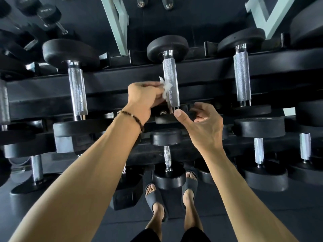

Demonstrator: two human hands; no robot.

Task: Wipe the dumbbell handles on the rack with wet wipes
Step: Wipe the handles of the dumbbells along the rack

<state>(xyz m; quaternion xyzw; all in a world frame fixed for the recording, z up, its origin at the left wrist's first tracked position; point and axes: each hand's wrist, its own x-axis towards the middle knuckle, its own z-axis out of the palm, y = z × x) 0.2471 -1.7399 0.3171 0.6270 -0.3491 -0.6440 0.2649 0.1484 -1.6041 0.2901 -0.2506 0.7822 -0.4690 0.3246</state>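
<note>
A black dumbbell rests on the top tier of the rack (201, 70), its knurled chrome handle (171, 81) pointing toward me. My left hand (145, 100) pinches a crumpled white wet wipe (165, 87) against the left side of that handle, near its lower half. My right hand (203, 123) curls round the dumbbell's near black head (166, 118) from the right, thumb by the handle's lower end.
More dumbbells flank it on the top tier, with handles at left (76, 91) and right (242, 79). Lower tiers hold further dumbbells (167, 159). My feet in dark slides (155, 199) stand on the dark floor close to the rack.
</note>
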